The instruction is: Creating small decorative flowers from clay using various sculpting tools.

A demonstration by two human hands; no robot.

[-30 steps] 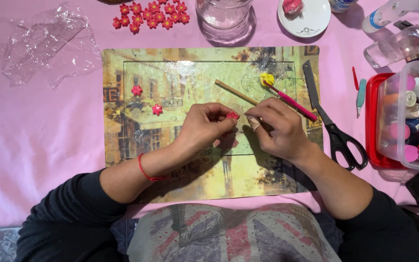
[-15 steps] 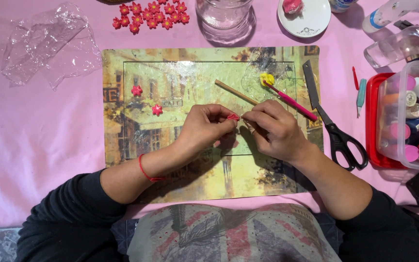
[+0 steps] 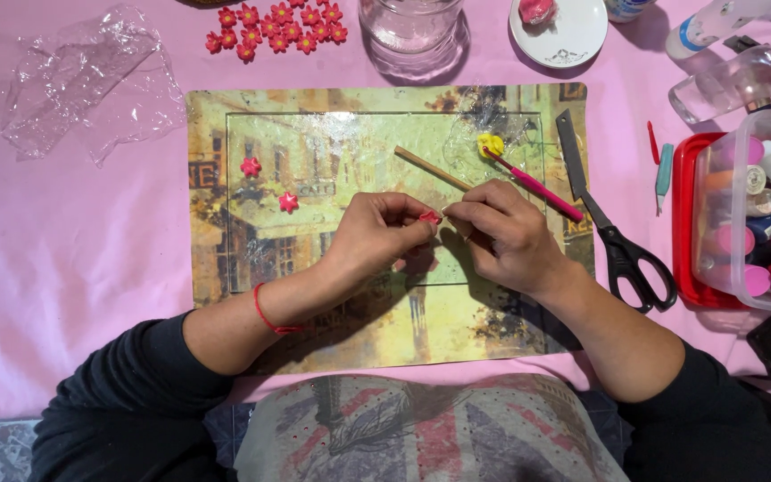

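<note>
A tiny red clay flower (image 3: pixel 428 217) sits pinched in the left hand (image 3: pixel 377 234) fingers, above the picture mat (image 3: pixel 225 268). The right hand (image 3: pixel 506 236) grips a thin wooden stick (image 3: pixel 430 167) against it. It looks soft and easily squashed; best held lightly by the edges.
</note>
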